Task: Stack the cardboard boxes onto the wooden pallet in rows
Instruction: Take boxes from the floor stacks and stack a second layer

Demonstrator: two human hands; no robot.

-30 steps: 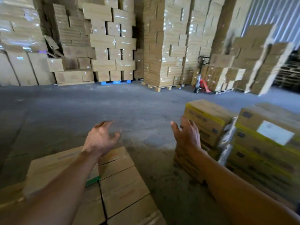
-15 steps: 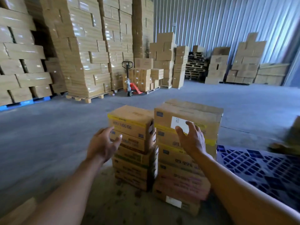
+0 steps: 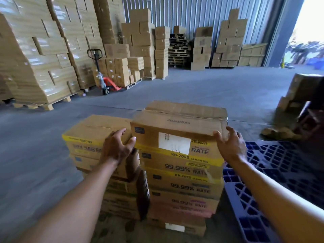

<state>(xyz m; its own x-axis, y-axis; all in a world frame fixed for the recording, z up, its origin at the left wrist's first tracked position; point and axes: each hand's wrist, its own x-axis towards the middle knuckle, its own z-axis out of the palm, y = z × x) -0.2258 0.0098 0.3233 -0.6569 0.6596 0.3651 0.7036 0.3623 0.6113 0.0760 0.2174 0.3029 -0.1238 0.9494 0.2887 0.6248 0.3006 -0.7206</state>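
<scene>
Brown cardboard box (image 3: 178,128), yellow-banded, white-labelled

Warehouse, tall wrapped carton stacks (image 3: 40,55) on pallets, orange pallet jack (image 3: 103,79), corrugated metal wall (image 3: 192,13), concrete floor (image 3: 210,88)

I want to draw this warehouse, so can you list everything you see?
Brown cardboard boxes with yellow bands: two stacks, brown, centre floor, right one taller.
Top brown cardboard box with white label: one, brown, on the taller stack.
Blue plastic grid pallet: one, blue, floor right of the stacks.
Orange hand pallet jack: one, orange, left background.
Tall wrapped cardboard stacks on wooden pallets: several, brown, left.
Loose cardboard box piles: several, brown, along the back wall.
Empty wooden pallets: one pile, brown, back wall.
Corrugated metal wall: one, grey, behind.
Concrete floor: one, grey, underfoot.
Left hand: one, at the top box's left edge.
Right hand: one, at its right edge.
</scene>
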